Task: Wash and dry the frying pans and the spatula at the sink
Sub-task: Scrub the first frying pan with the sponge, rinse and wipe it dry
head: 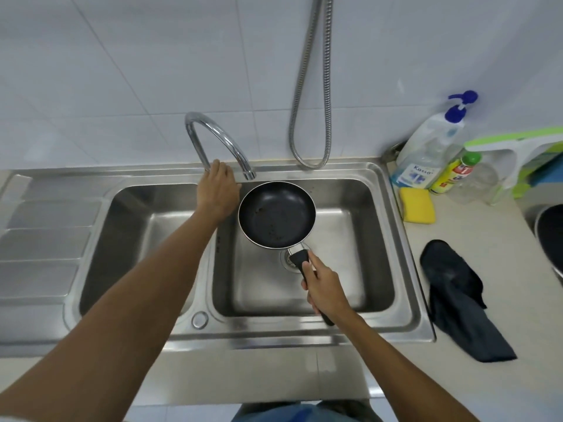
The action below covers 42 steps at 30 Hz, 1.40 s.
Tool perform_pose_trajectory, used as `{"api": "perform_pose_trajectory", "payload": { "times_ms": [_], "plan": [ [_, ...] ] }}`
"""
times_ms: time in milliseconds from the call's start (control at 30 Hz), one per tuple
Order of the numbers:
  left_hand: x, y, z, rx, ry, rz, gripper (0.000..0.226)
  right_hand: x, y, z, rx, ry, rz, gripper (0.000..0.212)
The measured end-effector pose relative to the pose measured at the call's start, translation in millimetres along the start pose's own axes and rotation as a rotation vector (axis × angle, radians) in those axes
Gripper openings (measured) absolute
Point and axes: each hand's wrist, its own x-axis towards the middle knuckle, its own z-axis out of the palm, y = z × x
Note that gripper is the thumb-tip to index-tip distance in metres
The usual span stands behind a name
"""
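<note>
At the centre of the frame, a small round black non-stick frying pan (275,214) with dark specks on its inner surface is held level over the right basin of the stainless steel double sink (393,239), just below the spout of the curved chrome tap (219,132). The right hand (324,289) has its fingers clamped round the pan's black handle, above the drain (288,263). The left hand (217,190) rests at the tap's base. Its fingers are hidden behind its back, so I cannot tell whether they grip anything.

At the upper right stands a clear pump bottle with a blue head (426,147), labelled "Kassa". Beside it is a yellow bottle with a green cap (454,175), whose red label is unreadable. A yellow sponge (417,205) lies in front of them. A dark crumpled cloth (457,300) lies at lower right, and a second dark pan (551,236) is cut off by the right edge.
</note>
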Motion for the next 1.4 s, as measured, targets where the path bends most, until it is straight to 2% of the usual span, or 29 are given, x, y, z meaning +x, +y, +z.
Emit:
{"api": "perform_pose_trajectory", "payload": {
  "times_ms": [133,300,500,733,900,1067,1167,1233,1400],
  "plan": [
    [-21,-4,8,-0.026,0.003,-0.022,0.051,3,-1,7,0.009,0.012,0.012,0.038],
    [-42,-3,17,-0.120,0.008,-0.026,0.060,3,-9,14,-0.020,0.000,0.019,0.034],
    [-38,-21,10,-0.220,0.113,-0.012,0.043,5,-11,19,-0.020,-0.017,0.026,0.034],
    [-20,-37,0,-0.217,0.078,-0.035,0.037,11,-5,22,-0.044,-0.013,0.028,0.039],
    [18,-53,-18,-0.178,0.053,0.052,0.028,14,-6,17,-0.056,-0.026,0.029,0.034],
    [39,-46,-14,-0.352,0.078,-0.103,0.025,20,1,11,-0.106,-0.004,0.013,0.037],
    [8,-33,2,-0.578,0.229,-0.218,0.026,22,0,9,-0.090,0.004,0.010,0.033],
    [-30,-9,13,-0.726,0.274,-0.350,0.028,23,-2,12,-0.078,0.002,0.016,0.030],
    [-131,82,38,-0.860,-0.009,-0.551,0.037,23,-6,23,-0.040,0.009,0.051,0.027]
  ]
}}
